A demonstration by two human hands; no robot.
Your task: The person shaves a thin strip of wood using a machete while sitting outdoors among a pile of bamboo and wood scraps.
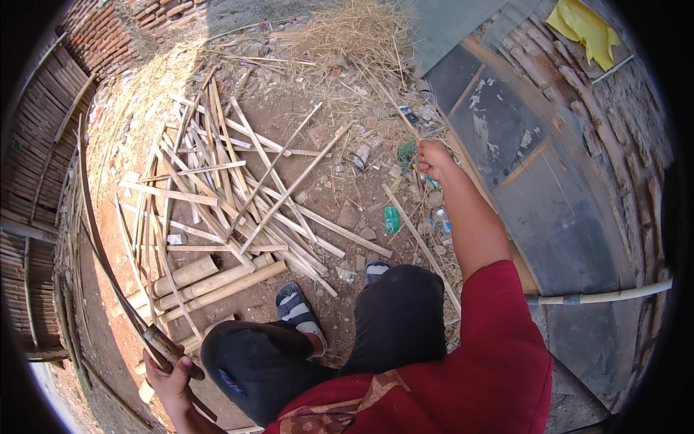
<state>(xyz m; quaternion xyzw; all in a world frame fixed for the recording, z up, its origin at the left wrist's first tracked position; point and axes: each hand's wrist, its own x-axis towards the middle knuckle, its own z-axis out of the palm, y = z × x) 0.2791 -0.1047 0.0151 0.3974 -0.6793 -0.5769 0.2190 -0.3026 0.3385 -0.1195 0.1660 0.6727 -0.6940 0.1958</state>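
Observation:
My left hand (170, 383), at the lower left, is wrapped round a wooden-handled tool (172, 352). A long, thin, dark curved strip (97, 235) runs up from beside the handle; whether it belongs to the tool I cannot tell. My right arm reaches out ahead to the right. The fingers of my right hand (434, 159) are closed at the near end of a thin bamboo strip (388, 98), which slants away toward the straw. Between my hands lies a loose, crisscrossed pile of split bamboo strips (217, 173).
Several thick bamboo poles (224, 291) lie by my sandalled left foot (296, 307). Straw (354, 36) is heaped at the back. Dark boards (535, 173) and a yellow sheet (584, 32) are at the right. A slatted bamboo wall (43, 145) stands left. Green litter (391, 220) lies on the ground.

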